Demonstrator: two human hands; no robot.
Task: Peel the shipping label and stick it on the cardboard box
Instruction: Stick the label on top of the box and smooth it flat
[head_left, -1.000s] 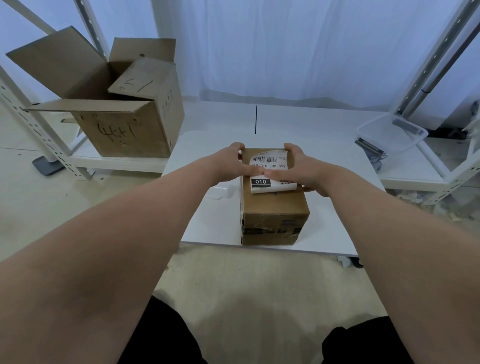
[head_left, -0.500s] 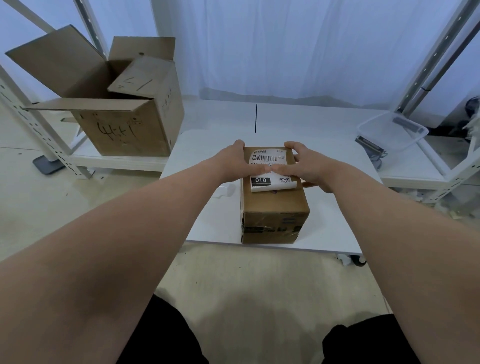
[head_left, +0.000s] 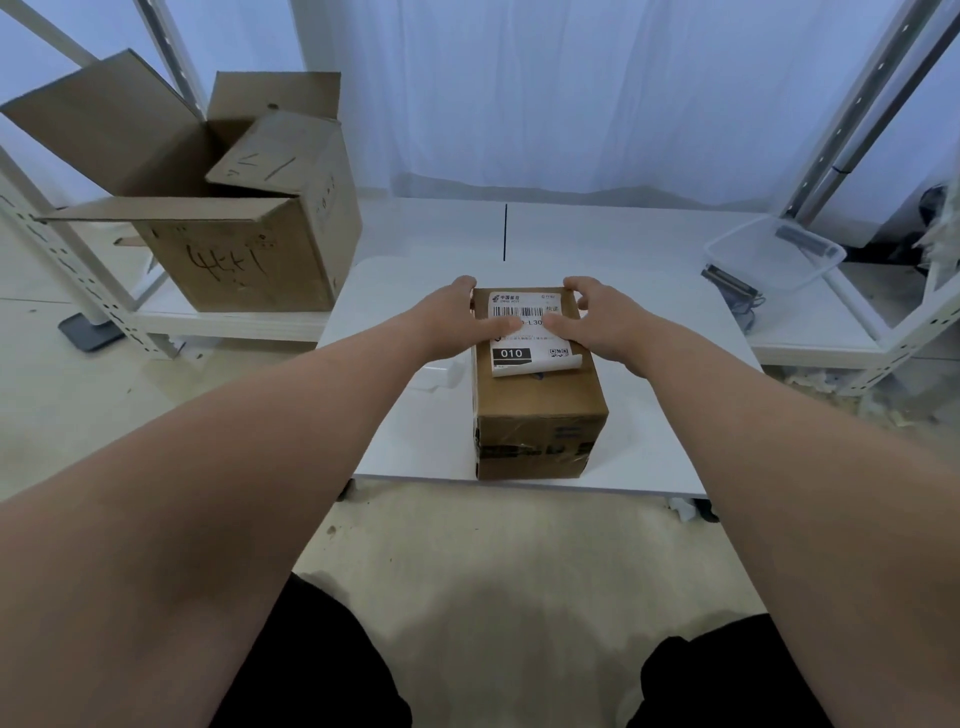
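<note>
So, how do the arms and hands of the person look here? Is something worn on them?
Both arms are bare up to the frame edge: no sleeves, gloves, watch or rings show on the left hand or the right hand. Fingernails look short and unpainted.

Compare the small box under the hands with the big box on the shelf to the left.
The small cardboard box is closed and taped; the big box stands open with its flaps raised. The small one carries a printed shipping label on top; the big one bears only handwritten marks. Both hands rest on the small one; the big one is untouched. Both are plain brown cardboard.
</note>
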